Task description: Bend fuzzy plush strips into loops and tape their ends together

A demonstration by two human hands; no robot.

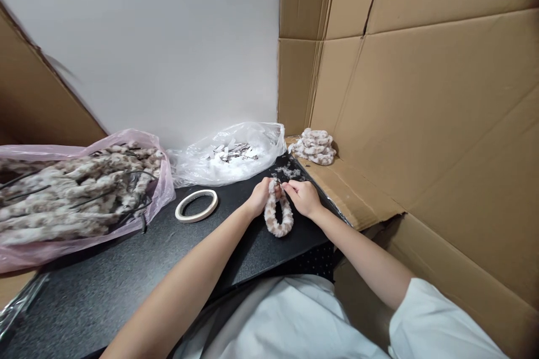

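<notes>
A fluffy beige-and-white loop (pixel 279 223) hangs in an oval from between my two hands, over the dark tabletop's front part. My left hand (pixel 260 196) is closed on the loop's upper left end. My right hand (pixel 304 197) pinches at the top right of the loop, thumb and forefinger together at its upper end. Whatever small piece may be between those right fingertips is too small to make out. Loose fluff (pixel 288 171) lies on the table just beyond my hands.
A pink bag (pixel 167 179) of fluffy strips and dark cords lies left. A roll of tape (pixel 196 206) and a clear bag (pixel 189 165) with small pieces sit on the speckled table (pixel 105 286). Fluffy loops (pixel 315 147) are piled back right, beside cardboard walls (pixel 438 95).
</notes>
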